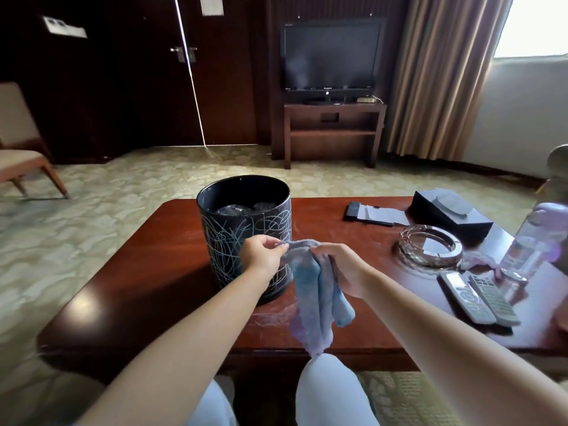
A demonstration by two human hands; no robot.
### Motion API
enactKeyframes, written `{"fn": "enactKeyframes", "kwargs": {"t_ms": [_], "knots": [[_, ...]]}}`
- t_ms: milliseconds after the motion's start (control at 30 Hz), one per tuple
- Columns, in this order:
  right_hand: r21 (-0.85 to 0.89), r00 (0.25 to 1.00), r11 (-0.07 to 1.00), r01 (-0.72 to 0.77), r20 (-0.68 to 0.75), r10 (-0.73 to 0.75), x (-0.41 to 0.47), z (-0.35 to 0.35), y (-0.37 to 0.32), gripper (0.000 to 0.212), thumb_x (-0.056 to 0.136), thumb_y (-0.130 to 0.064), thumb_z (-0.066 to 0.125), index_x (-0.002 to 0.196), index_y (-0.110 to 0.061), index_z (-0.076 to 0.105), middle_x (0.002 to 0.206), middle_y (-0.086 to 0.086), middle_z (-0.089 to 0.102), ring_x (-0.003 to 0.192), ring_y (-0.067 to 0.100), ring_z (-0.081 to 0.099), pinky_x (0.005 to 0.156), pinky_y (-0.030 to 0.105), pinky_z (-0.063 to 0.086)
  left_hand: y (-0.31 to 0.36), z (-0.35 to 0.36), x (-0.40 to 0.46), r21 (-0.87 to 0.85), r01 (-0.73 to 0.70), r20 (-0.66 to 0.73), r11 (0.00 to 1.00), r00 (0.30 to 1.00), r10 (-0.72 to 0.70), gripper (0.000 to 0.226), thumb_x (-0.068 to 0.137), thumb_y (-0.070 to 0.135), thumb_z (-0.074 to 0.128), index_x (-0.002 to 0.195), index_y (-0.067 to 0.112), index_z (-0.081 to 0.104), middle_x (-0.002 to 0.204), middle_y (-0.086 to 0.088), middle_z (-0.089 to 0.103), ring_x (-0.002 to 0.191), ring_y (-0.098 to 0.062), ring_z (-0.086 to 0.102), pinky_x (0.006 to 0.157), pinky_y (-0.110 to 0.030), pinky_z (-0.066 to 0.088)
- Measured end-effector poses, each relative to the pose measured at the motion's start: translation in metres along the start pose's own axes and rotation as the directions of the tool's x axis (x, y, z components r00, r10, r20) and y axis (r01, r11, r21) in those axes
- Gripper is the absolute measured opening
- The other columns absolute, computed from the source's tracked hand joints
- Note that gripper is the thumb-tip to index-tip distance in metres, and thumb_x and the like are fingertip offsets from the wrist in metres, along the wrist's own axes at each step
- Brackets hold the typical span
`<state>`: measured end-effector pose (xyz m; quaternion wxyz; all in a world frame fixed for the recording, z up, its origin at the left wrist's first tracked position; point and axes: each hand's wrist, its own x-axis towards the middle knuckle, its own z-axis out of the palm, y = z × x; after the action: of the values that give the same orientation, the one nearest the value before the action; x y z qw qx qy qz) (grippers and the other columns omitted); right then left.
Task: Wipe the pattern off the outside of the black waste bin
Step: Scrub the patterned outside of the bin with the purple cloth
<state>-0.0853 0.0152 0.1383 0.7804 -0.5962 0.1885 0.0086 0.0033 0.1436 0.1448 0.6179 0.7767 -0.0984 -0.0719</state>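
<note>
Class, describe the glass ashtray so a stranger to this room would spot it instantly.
Start at the red-brown coffee table and look to its right half. Between the black tissue box and two remote controls sits the glass ashtray, the only clear, round, ring-shaped thing there.

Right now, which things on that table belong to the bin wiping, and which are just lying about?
For the job:
black waste bin, scribbled pattern still on its side
blue cloth, held up by the left hand and right hand

Lying about:
glass ashtray
two remotes
water bottle
black tissue box
notepad
</note>
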Motion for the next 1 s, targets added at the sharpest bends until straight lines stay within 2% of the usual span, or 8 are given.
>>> {"fn": "enactKeyframes", "kwargs": {"t_ms": [167, 267, 433, 567, 700, 767, 900, 1000], "knots": [[0.187, 0.993, 0.975, 0.119, -0.039, -0.114, 0.005, 0.008, 0.000, 0.025, 0.085, -0.018, 0.052, 0.106, -0.008, 0.063, 0.100, 0.017, 0.065, 0.090, 0.028, 0.062, 0.088, 0.039, 0.050, -0.006, 0.003, -0.009, -0.068, 0.074, 0.049, 0.995, 0.996, -0.071, 0.021, 0.076, -0.004, 0.072, 0.067, 0.012, 0.062, 0.069, -0.003, 0.065, 0.066, -0.021, 0.062, 0.071, -0.038, 0.059], [0.090, 0.967, 0.969, 0.229, -0.135, -0.216, 0.006, 0.014, 0.005, 0.011, 0.090, -0.012, 0.055, 0.092, -0.013, 0.066, 0.088, 0.013, 0.068, 0.079, 0.022, 0.065, 0.072, 0.032, 0.052, -0.010, 0.005, -0.007, -0.051, 0.067, 0.019, 0.996, 0.998, -0.066, 0.024, 0.078, -0.006, 0.063, 0.069, 0.016, 0.063, 0.073, -0.001, 0.065, 0.069, -0.021, 0.061, 0.069, -0.035, 0.057], [-0.119, 0.922, 0.948, 0.294, -0.226, -0.314, 0.015, 0.024, 0.010, 0.014, 0.084, -0.015, 0.068, 0.097, -0.015, 0.067, 0.093, 0.006, 0.070, 0.090, 0.020, 0.065, 0.081, 0.035, 0.053, -0.012, 0.007, -0.009, -0.106, 0.055, 0.003, 0.993, 0.999, -0.055, 0.023, 0.078, -0.004, 0.064, 0.071, 0.018, 0.064, 0.073, 0.001, 0.067, 0.070, -0.018, 0.063, 0.073, -0.033, 0.057], [-0.237, 0.867, 0.901, 0.364, -0.267, -0.420, 0.022, 0.036, 0.014, 0.022, 0.085, -0.018, 0.068, 0.101, -0.027, 0.055, 0.093, -0.013, 0.058, 0.091, 0.008, 0.057, 0.071, 0.015, 0.049, -0.015, 0.010, -0.011, -0.142, 0.039, -0.004, 0.989, 0.999, -0.040, 0.026, 0.080, -0.002, 0.065, 0.070, 0.022, 0.063, 0.073, 0.001, 0.068, 0.070, -0.017, 0.062, 0.072, -0.030, 0.055], [-0.271, 0.864, 0.889, 0.369, -0.251, -0.435, 0.028, 0.041, 0.017, 0.005, 0.090, -0.012, 0.061, 0.094, -0.012, 0.061, 0.088, 0.001, 0.064, 0.079, 0.007, 0.059, 0.061, 0.014, 0.051, -0.019, 0.011, -0.012, -0.312, 0.216, 0.037, 0.925, 0.976, -0.215, 0.017, 0.083, -0.001, 0.065, 0.080, 0.016, 0.062, 0.073, -0.004, 0.065, 0.067, -0.018, 0.060, 0.062, -0.026, 0.051], [-0.332, 0.859, 0.870, 0.364, -0.240, -0.452, 0.035, 0.041, 0.018, 0.019, 0.092, -0.008, 0.057, 0.076, -0.019, 0.054, 0.073, -0.006, 0.056, 0.065, -0.001, 0.053, 0.055, 0.012, 0.044, -0.023, 0.004, -0.012, -0.381, 0.311, 0.111, 0.871, 0.950, -0.291, 0.017, 0.082, 0.001, 0.067, 0.091, 0.013, 0.061, 0.077, -0.009, 0.067, 0.066, -0.020, 0.062, 0.067, -0.031, 0.056], [-0.436, 0.866, 0.847, 0.305, -0.244, -0.438, 0.050, 0.037, 0.019, 0.011, 0.095, -0.016, 0.050, 0.098, -0.021, 0.059, 0.099, -0.007, 0.057, 0.097, 0.010, 0.049, 0.085, 0.022, 0.042, -0.026, -0.016, 0.001, -0.196, 0.164, -0.039, 0.967, 0.984, -0.175, 0.018, 0.080, 0.007, 0.066, 0.096, 0.013, 0.060, 0.075, -0.005, 0.070, 0.062, -0.019, 0.065, 0.067, -0.033, 0.056], [-0.467, 0.851, 0.841, 0.273, -0.290, -0.438, 0.049, 0.044, 0.013, 0.034, 0.096, -0.015, 0.048, 0.129, -0.013, 0.054, 0.117, 0.002, 0.060, 0.105, 0.017, 0.054, 0.097, 0.033, 0.042, -0.014, -0.033, 0.012, 0.009, -0.052, -0.181, 0.999, 0.982, 0.053, 0.013, 0.081, 0.011, 0.059, 0.080, 0.024, 0.058, 0.071, 0.001, 0.068, 0.065, -0.021, 0.065, 0.066, -0.034, 0.055]]}}
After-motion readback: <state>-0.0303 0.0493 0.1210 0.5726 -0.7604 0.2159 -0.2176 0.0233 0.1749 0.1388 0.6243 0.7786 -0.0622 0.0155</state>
